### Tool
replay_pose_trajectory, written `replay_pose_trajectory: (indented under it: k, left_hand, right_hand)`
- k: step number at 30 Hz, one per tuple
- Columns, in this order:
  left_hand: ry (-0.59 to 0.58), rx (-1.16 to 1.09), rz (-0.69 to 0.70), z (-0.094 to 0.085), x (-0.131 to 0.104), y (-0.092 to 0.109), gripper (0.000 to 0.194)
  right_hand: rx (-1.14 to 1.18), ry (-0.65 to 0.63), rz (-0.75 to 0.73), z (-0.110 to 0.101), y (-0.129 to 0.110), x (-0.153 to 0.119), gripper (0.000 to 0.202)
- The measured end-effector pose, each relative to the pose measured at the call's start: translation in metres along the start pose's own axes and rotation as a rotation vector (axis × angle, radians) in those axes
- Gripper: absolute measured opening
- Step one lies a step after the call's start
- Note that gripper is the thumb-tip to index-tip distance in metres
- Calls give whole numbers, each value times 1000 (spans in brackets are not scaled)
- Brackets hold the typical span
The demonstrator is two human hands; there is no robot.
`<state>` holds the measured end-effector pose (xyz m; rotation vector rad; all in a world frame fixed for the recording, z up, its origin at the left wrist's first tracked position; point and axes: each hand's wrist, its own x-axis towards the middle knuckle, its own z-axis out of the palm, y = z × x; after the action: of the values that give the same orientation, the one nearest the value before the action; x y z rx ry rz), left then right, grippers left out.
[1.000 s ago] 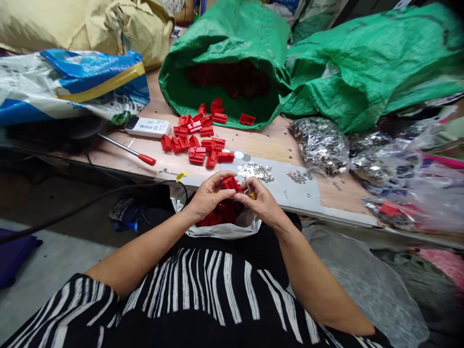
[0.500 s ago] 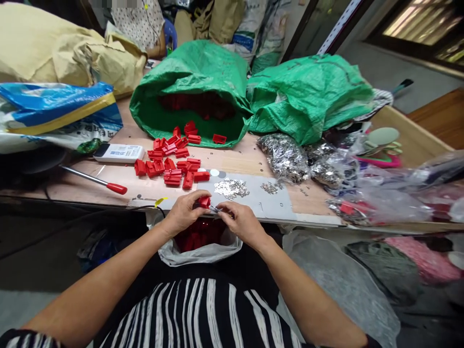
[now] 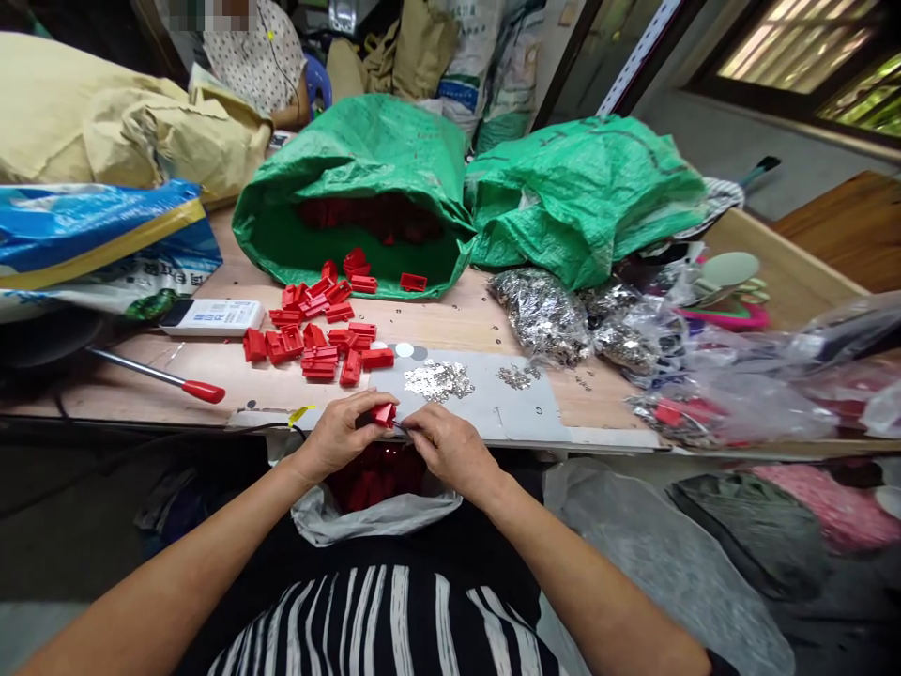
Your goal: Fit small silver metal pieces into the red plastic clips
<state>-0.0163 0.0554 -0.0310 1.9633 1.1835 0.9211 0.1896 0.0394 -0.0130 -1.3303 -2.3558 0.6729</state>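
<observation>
At near edge of surface (image 3: 450, 324), L hand (image 3: 338, 434) has its grip clamped on red piece (image 3: 384, 414), long axis hard to tell; R hand (image 3: 454, 453), just right of it, pinches thin tool (image 3: 401, 428) pointing left at it, contact unclear. Near: white bag (image 3: 334, 529) w/ red pcs (image 3: 376, 481). Far: open green sack (image 3: 373, 141), dark red pcs (image 3: 384, 218) inside.

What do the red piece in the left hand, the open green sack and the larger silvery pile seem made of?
Red piece in the left hand: probably hard plastic, fairly glossy, with crisp edges.
Open green sack: likely plastic sheeting or weave, given its sheen and stiff creases.
Silvery pile: seemingly metal, from bright glints.
</observation>
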Motion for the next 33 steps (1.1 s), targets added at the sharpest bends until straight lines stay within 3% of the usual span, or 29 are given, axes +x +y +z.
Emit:
replay_pose_trajectory:
  k: [11,16,20,23,29,33]
  left_hand:
    - [18,-33,1,1,-2,3,28]
    - [37,-56,-42,3,-3,3,29]
    - [87,-129,-125,5,-11,9,26]
    - [97,-402,-237,7,-17,24,29]
    - [83,-1198,-482,8,-25,54,13]
    - [127,-1440,-604,8,-28,62,8]
  right_hand:
    - [-242,-79,248,3,-37,6,20]
    - [-138,-43,175,0,-28,2,18]
    - [49,57,75,-5,-17,-9,22]
    - [222,74,38,-9,-17,-18,22]
    - [406,-71,43,-17,-30,-27,42]
    - [427,-48,23,-18,-38,-27,36]
